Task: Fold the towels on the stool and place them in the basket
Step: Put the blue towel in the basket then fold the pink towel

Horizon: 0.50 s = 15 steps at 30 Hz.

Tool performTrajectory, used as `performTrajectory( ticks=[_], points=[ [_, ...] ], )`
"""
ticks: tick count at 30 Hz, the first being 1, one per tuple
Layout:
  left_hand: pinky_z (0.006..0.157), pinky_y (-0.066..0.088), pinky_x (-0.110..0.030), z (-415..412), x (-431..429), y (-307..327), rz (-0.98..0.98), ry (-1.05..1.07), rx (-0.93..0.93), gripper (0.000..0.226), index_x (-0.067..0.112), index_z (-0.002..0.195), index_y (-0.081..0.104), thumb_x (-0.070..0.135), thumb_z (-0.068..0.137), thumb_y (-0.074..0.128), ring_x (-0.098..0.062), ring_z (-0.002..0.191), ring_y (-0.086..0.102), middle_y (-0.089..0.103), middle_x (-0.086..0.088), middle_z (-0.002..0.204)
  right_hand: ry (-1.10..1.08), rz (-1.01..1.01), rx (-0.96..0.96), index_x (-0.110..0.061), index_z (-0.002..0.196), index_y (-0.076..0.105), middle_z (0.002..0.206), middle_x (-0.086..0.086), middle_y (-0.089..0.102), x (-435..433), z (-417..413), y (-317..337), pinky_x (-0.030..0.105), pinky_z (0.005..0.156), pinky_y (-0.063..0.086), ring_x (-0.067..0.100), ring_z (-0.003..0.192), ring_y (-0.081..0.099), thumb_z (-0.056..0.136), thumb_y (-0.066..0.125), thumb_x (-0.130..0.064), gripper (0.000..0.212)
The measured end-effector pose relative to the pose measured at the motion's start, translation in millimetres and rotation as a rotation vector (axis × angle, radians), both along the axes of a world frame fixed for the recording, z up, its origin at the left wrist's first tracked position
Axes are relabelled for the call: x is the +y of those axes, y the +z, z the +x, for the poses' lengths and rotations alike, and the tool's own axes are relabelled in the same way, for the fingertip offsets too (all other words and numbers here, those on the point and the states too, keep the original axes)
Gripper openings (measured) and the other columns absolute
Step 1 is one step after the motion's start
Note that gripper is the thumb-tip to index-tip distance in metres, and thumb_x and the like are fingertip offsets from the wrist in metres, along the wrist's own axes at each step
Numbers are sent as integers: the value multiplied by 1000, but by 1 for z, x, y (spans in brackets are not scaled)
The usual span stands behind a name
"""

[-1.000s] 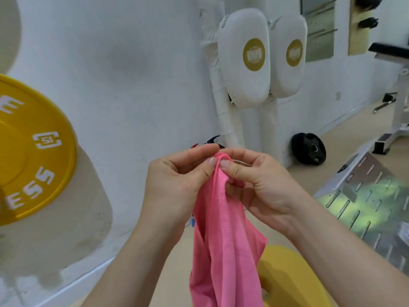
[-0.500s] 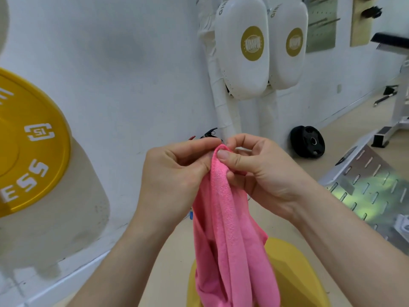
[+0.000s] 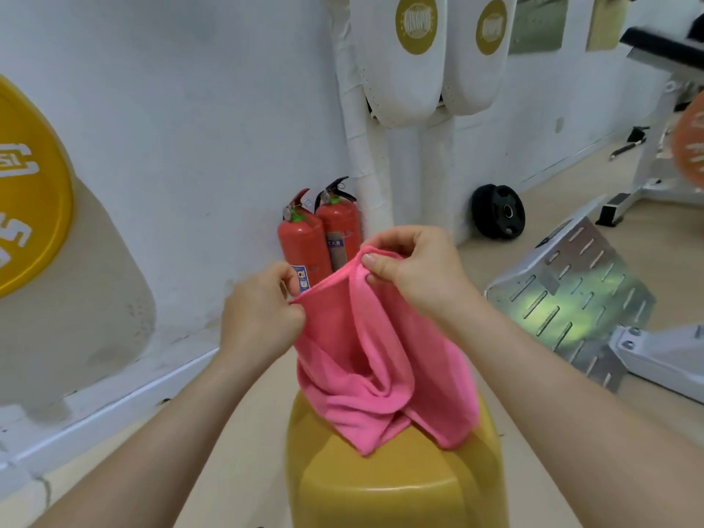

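Note:
A pink towel (image 3: 377,360) hangs between both hands above a yellow stool (image 3: 396,485), its lower folds resting on the stool's top. My left hand (image 3: 259,318) pinches the towel's upper left corner. My right hand (image 3: 415,268) pinches the upper edge a little higher and to the right. The top edge is stretched between the two hands. No basket is in view.
Two red fire extinguishers (image 3: 320,238) stand against the white wall right behind the towel. A yellow weight plate (image 3: 26,184) is at the left, a black plate (image 3: 499,211) leans on the wall, and a perforated metal machine plate (image 3: 571,299) sits at the right.
My hands have moved apart from a joined pinch, spreading the towel's top edge, and lowered so the towel rests on the stool. The view has tilted down, showing the extinguishers.

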State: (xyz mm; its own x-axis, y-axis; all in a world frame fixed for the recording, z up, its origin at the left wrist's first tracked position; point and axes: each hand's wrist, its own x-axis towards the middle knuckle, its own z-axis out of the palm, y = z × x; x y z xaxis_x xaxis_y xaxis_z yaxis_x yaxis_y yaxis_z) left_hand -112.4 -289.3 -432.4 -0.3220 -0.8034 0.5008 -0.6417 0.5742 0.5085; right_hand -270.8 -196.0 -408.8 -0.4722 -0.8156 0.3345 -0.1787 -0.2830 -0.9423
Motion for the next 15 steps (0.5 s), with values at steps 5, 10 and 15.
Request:
performTrajectory(
  ticks=[5,10,15],
  points=[
    [53,36,-28,-1,-14,-25,188,61,145,13,14,66,61,2,71,59,-18,55,48,52,3,53,179,-74,-203,0,88,69,77,9,66,6,-3,18,23,72,59,15,70,64,79,65,13,16],
    [58,37,-28,11,-25,-45,94,213,-92,15,22,74,65,11,68,57,-26,69,53,61,2,67,155,-68,-195,4,93,68,79,13,66,10,-5,22,21,70,58,15,69,66,81,64,12,15],
    [54,34,-29,41,-44,-54,234,384,-16,6,10,67,51,6,63,50,-33,70,54,58,-6,66,-53,-30,109,-11,89,73,80,2,70,16,-30,19,14,73,54,8,73,66,80,69,5,18]
  ],
)
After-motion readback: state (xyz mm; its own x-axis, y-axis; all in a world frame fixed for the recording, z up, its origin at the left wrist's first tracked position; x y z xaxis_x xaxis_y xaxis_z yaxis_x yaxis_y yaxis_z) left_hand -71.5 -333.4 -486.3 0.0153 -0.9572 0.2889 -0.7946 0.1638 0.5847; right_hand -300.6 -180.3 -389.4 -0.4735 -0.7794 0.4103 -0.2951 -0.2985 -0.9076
